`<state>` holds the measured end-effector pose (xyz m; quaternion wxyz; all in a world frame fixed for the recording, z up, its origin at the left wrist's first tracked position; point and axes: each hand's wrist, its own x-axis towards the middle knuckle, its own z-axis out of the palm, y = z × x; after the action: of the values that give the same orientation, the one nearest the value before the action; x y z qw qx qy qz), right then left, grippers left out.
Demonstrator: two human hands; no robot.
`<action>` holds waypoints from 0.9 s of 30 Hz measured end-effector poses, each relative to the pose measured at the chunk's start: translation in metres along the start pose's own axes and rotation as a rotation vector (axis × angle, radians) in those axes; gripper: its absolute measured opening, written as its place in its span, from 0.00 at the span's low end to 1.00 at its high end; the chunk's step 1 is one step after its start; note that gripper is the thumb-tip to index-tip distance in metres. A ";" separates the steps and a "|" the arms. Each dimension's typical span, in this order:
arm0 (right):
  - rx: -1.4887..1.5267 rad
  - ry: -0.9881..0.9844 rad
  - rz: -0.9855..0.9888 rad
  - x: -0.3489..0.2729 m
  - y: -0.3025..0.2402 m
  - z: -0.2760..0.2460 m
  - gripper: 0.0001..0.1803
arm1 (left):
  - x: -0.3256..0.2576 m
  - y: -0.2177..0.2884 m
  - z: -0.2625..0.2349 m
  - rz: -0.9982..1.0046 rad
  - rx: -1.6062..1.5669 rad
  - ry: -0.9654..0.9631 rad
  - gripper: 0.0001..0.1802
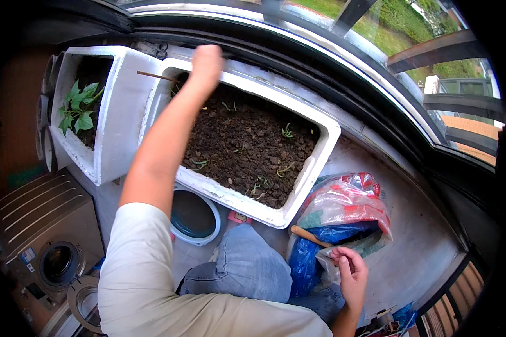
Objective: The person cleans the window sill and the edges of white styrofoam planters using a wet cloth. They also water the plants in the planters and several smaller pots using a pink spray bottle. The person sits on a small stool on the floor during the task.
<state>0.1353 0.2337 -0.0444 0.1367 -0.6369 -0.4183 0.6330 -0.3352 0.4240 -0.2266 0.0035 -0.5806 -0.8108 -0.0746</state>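
Note:
My left hand [206, 63] reaches over the far left corner of a white foam planter box [239, 202]. Motion blurs it, and its fingers are hidden. Dark soil [242, 146] with several small green seedlings [287, 131] fills the box. Next to my left forearm, a thin brown stick [156, 75] slants over the rim. My right hand [352, 276] is low on the right, its fingers curled with the thumb close to them. It is at the edge of a crumpled plastic bag [348, 205]; whether it pinches the bag cannot be made out. A wooden handle [309, 236] sticks out of the bag.
A second foam box [115, 118] with a leafy plant [80, 106] stands at the left. Below the planter is a round basin [195, 216] of dark liquid. A front-loading washing machine [56, 224] is at the lower left, its door open. A barred window [376, 73] runs behind.

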 end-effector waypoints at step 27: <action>0.001 0.010 0.037 -0.005 0.015 -0.010 0.11 | 0.015 -0.030 -0.005 -0.154 -0.006 0.128 0.10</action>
<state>0.1504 0.2246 -0.0498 0.1274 -0.6476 -0.4054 0.6325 -0.3686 0.4281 -0.2236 0.0479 -0.5108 -0.8508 -0.1140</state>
